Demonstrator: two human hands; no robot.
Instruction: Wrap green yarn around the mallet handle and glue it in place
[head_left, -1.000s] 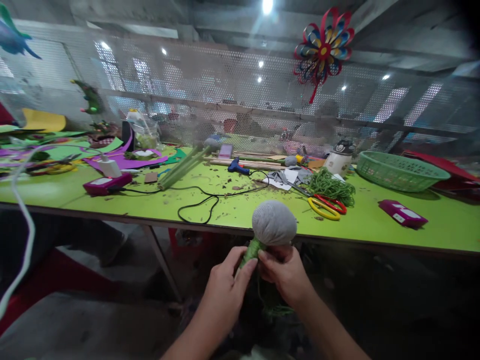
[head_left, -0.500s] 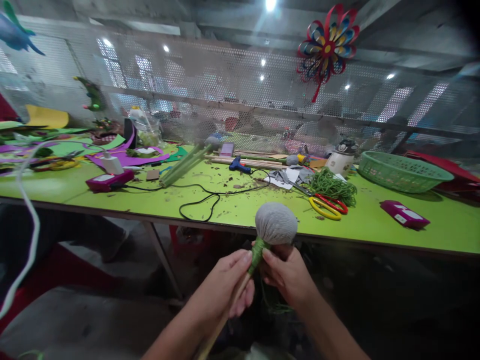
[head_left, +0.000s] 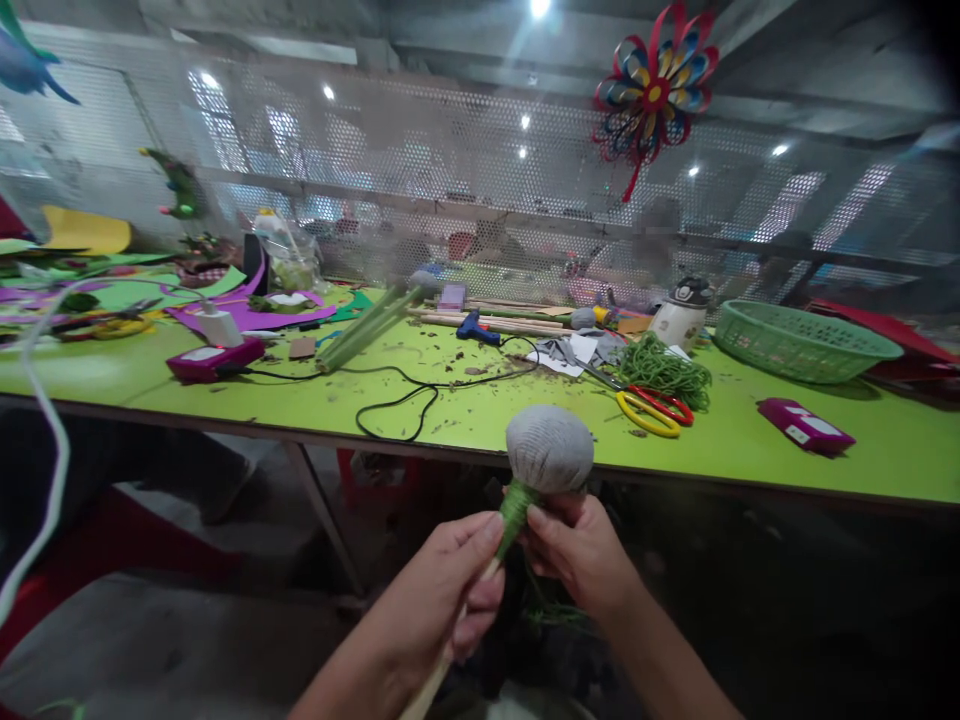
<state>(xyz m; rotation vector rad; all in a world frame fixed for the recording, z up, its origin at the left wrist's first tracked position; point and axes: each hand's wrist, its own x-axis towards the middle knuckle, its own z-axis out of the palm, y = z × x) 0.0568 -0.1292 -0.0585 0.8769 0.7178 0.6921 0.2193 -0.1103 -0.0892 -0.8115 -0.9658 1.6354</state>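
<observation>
A wooden stick (head_left: pixel 429 690) slants up from the bottom of the view to a round head wrapped in grey cloth (head_left: pixel 550 447). Green string (head_left: pixel 516 508) is wound around the neck just below the head. My left hand (head_left: pixel 466 575) is closed around the stick, its thumb lying along the lower end of the winding. Close beside the neck, my right hand (head_left: pixel 571 550) pinches the green string, with loose strands (head_left: pixel 559 612) hanging under it. The fingertips of my right hand are partly hidden behind the neck.
On the green table (head_left: pixel 750 455) lie scissors (head_left: pixel 651 410), a heap of green string (head_left: pixel 664 372), a blue glue gun (head_left: pixel 478 328) with a black cord, and purple boxes (head_left: pixel 806 425). A green basket (head_left: pixel 810 342) stands at right. Bundled green sticks (head_left: pixel 367 325) lean left of centre.
The grey head and stick have turned slightly in my hands. My left fingers have shifted around the stick, and the green winding looks smoother. The view has moved a little.
</observation>
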